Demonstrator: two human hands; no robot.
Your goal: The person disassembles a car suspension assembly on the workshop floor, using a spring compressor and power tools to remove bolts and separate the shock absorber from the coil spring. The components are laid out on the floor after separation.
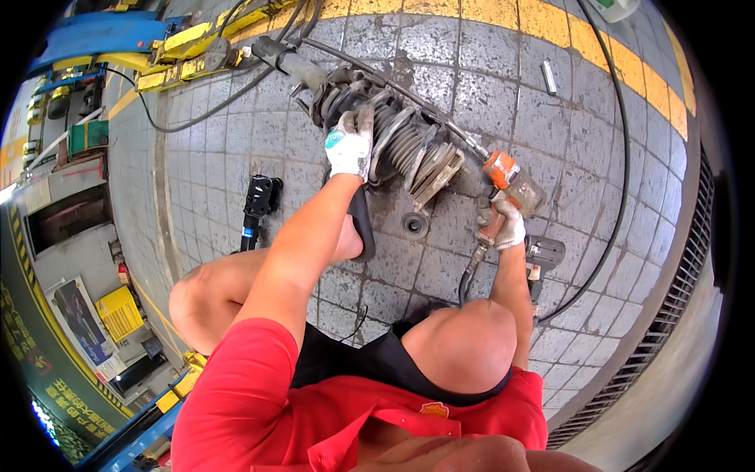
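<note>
A dirty shock absorber strut with a coil spring lies slantwise on the tiled floor in front of me. My left hand, in a white work glove, is closed over the strut at the spring; part of its grip is hidden. My gloved right hand is wrapped around the handle of an orange and grey air impact wrench. From the wrench's nose a socket meets a long threaded rod running along the strut's right side. An air hose leaves the handle's lower end.
A round mount lies near the spring's lower end. A black tool rests at left; a grey power tool is beside my right forearm. A metal tube lies far right. A black hose curves along the right; yellow lift arms stand far left.
</note>
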